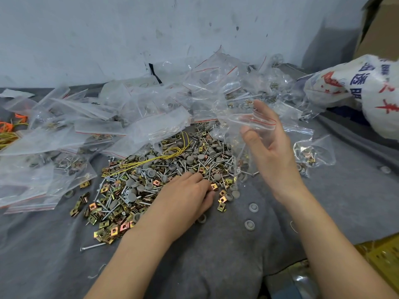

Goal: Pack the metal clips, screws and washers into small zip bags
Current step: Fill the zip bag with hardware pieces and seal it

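Toward the middle of the bench, on its grey cloth [216,244], lies a dense pile [164,175] of brass-coloured metal clips, silvery screws and round grey washers, with a yellow wire [164,157] looped across it. Clear bags [129,117] with red zip lines are heaped along the far edge. The left hand [187,195] rests palm down on the pile, fingertips curled among the pieces; whether it pinches one cannot be told. The right hand [267,145] is raised, holding an empty zip bag [248,119] between thumb and fingers.
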`<control>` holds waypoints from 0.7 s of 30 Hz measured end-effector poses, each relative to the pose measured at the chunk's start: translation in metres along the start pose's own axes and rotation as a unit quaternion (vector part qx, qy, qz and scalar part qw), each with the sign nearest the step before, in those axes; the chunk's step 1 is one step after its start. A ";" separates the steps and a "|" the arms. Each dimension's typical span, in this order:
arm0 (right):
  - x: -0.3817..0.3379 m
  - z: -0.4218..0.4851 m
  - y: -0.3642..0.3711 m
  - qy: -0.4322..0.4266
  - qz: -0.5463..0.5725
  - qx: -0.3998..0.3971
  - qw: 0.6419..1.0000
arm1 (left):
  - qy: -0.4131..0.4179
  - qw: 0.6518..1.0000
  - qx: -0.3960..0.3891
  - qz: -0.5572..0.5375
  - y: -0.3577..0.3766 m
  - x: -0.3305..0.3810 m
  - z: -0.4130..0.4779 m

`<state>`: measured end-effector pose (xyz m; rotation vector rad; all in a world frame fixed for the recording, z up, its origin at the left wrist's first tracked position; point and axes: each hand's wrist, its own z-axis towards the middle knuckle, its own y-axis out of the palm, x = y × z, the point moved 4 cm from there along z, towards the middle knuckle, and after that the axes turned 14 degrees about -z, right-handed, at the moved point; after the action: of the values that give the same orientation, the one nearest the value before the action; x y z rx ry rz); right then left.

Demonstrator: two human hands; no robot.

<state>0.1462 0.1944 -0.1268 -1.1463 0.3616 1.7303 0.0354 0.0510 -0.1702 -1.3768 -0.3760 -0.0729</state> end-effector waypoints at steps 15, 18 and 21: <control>0.002 0.002 -0.002 0.007 -0.009 0.000 1.000 | 0.003 0.999 0.012 -0.036 0.002 0.016 -0.007; 0.003 0.002 -0.002 0.007 -0.015 0.000 1.000 | 0.012 0.999 0.022 -0.041 0.002 0.016 -0.007; 0.002 0.003 -0.002 0.011 -0.016 0.002 1.000 | 0.012 0.995 0.030 -0.096 0.000 0.015 -0.007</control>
<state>0.1465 0.1980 -0.1264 -1.1635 0.3588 1.6888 0.0511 0.0468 -0.1661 -1.2770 -0.4864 -0.2348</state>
